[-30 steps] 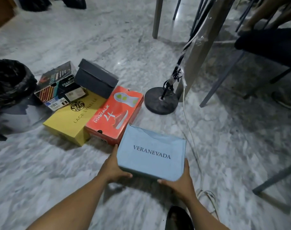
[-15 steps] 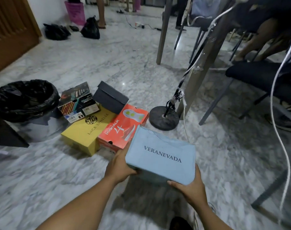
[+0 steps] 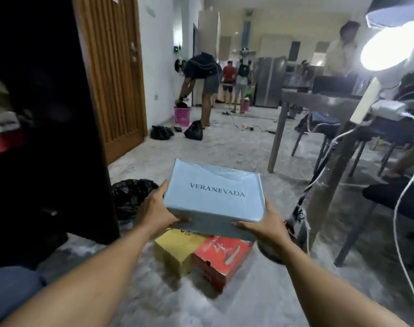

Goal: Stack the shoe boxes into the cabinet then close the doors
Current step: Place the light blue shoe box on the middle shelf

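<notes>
I hold a light blue shoe box (image 3: pixel 215 197) marked VERANEVADA in the air at mid-frame. My left hand (image 3: pixel 155 210) grips its left side and my right hand (image 3: pixel 263 226) grips its near right corner. Below it on the marble floor lie a yellow shoe box (image 3: pixel 175 250) and an orange-red shoe box (image 3: pixel 219 258), side by side. The other boxes are hidden behind the blue one. The dark cabinet (image 3: pixel 43 128) stands at the left, its door panel edge toward me, with a red item faintly seen on a shelf inside.
A bin lined with a black bag (image 3: pixel 130 197) sits beside the cabinet. A lamp stand with a white cable (image 3: pixel 319 166) and a grey table leg (image 3: pixel 278 138) are at the right, with chairs beyond. A wooden door (image 3: pixel 116 74) is at the left. People stand further back.
The blue box has been lifted from the floor to well above the other boxes. My view has swung up from the floor to the room and the cabinet.
</notes>
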A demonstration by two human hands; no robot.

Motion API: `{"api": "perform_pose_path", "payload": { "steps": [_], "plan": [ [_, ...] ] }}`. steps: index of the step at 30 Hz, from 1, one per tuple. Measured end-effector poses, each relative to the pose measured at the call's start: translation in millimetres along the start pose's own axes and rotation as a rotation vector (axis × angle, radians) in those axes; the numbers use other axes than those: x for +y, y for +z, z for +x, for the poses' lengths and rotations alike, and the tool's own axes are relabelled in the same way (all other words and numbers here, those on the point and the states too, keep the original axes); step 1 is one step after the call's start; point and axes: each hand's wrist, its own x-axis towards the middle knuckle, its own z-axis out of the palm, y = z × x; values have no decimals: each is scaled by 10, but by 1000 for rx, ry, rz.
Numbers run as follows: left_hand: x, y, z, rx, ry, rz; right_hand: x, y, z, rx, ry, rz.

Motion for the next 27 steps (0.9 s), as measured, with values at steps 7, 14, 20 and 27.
{"api": "perform_pose_path", "payload": {
  "steps": [7, 14, 20, 27],
  "plan": [
    [-110, -1614, -392, 350, -137, 193, -1093, 1216, 556, -285, -228, 103],
    [-7, -2673, -1086, 640, -306, 370, -2059, 2177, 388, -504, -463, 383],
    [21, -3048, -1352, 784, -385, 433, -2506, 2602, 242, -585, -538, 579],
    [-317, -3338, -1651, 974, -430, 372, -2943, 3313, 93, -612, -521, 585]
  ]
}}
